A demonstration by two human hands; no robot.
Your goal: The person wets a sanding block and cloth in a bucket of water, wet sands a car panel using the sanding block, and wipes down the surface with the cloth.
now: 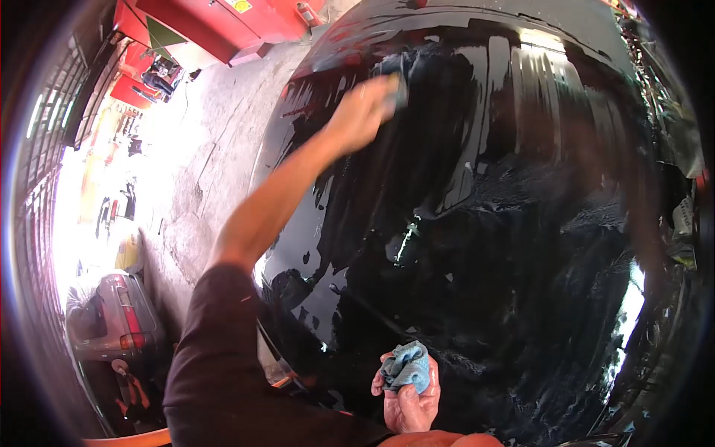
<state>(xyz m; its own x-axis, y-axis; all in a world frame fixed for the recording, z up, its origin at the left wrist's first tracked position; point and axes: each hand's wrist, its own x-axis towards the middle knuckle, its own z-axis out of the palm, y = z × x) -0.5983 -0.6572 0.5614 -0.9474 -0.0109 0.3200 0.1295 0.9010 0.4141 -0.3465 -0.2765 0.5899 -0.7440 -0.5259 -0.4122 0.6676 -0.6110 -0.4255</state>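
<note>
My left hand [365,112] reaches far across a wet, glossy black car panel [372,276]. Its fingers are closed over a small grey-blue pad [401,92] at the panel's upper part; motion blur hides what kind of pad it is. Close to my body, my right hand [413,408] is curled around a crumpled light-blue cloth [407,368] and holds it above the panel's near part. Water streaks and whitish smears cover the surface around both hands.
Left of the panel runs a concrete floor [201,164]. A dark car part with a red tail light [131,320] stands at lower left. Red cabinets [231,30] and a fire extinguisher [307,13] are at the back. Clutter, including plastic sheeting [674,134], lines the right edge.
</note>
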